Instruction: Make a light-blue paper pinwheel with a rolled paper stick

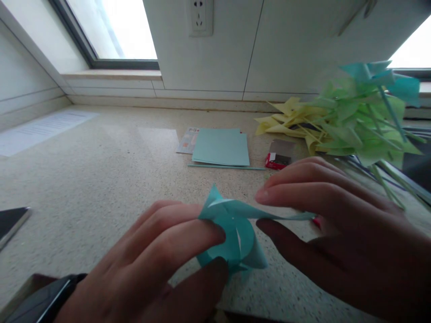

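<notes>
My left hand (161, 251) pinches a light-blue paper pinwheel (247, 237) between thumb and fingers, low in the middle of the view. The pinwheel's folded blades curl inward, with one point sticking up and a long narrow edge reaching right. My right hand (323, 224) is at that edge, its thumb just below it and its fingers above, with a gap between them. A small red thing shows behind the right hand's palm side; its kind is hidden.
Beyond my hands lie stacked light-blue paper squares (220, 146), a thin blue stick (225, 167) and a small red box (278, 160). Yellow pinwheels (289, 119) and green pinwheels (360, 119) pile up at the right. A printed sheet (43, 130) and a dark flat device (11, 222) lie left.
</notes>
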Tool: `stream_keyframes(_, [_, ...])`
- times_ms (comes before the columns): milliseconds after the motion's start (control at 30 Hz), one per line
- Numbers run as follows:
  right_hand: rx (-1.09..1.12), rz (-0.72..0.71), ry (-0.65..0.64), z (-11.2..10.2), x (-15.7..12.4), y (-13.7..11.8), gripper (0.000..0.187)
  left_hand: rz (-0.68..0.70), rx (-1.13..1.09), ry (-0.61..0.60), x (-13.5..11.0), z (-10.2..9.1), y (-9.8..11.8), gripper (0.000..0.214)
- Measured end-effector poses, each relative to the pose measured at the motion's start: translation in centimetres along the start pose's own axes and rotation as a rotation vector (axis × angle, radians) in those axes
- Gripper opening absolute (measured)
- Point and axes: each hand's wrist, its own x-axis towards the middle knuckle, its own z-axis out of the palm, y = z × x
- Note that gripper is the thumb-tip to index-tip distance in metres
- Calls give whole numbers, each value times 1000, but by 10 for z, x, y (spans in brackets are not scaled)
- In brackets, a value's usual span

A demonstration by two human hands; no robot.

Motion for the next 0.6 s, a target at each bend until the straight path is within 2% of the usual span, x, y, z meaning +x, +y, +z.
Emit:
stream_keyframes(67, [-94, 19, 78, -2, 1, -3, 18, 4, -11, -4, 11, -6, 3, 40])
stream_keyframes(100, [-135, 26, 105, -3, 2, -4, 20, 50, -10, -32, 15, -11, 4, 36])
stream_keyframes(133, [-163, 30, 120, -3, 2, -4, 20, 55, -1, -127, 18, -15, 6, 34])
stream_keyframes(167, [-171, 38, 112, -3, 2, -4, 19, 66, -1, -165, 21, -19, 6, 32])
stream_keyframes(333, [-45, 99, -45, 3, 2, 2, 5, -16, -61, -271, 23, -24, 8, 28])
stream_keyframes(500, [86, 221, -132, 7, 2, 7, 9, -74, -171, -305, 23, -19, 8, 29])
stream_keyframes(600, [185, 225, -169, 9, 1, 7, 10, -73, -189, -317, 23, -18, 7, 29])
